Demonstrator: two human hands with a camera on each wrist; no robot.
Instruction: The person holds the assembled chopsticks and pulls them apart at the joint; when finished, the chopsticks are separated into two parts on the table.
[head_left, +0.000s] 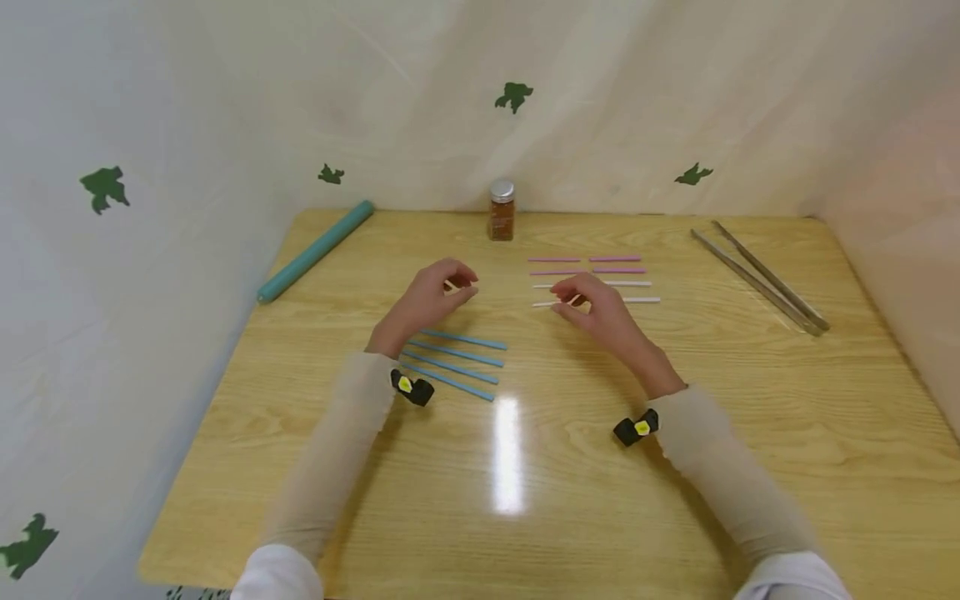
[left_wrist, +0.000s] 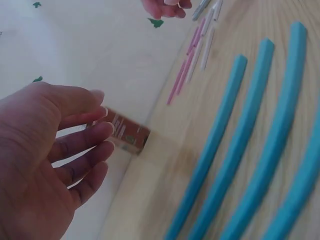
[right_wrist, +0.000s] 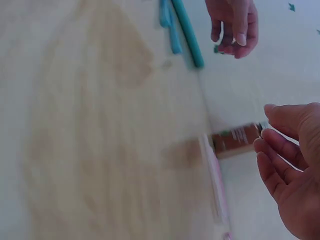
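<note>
My left hand [head_left: 433,293] hovers over the table beyond several blue sticks [head_left: 465,360], its fingers loosely bent and nothing held. In the left wrist view, a gap shows between the thumb and fingertips of that hand [left_wrist: 65,145]. On the right, my other hand [head_left: 602,315] hangs above the white sticks [head_left: 639,300] and hides their middle part. The right wrist view shows its relaxed fingers [right_wrist: 275,170] with nothing between them and the thumb. Several pink sticks [head_left: 617,259] lie in rows just behind the white ones.
A small jar [head_left: 502,220] of reddish-brown contents with a silver lid stands at the table's back edge. A teal rod [head_left: 315,252] lies at the back left. Metal tongs [head_left: 761,279] lie at the right. Pale curtain walls [head_left: 600,125] surround the wooden table [head_left: 585,517].
</note>
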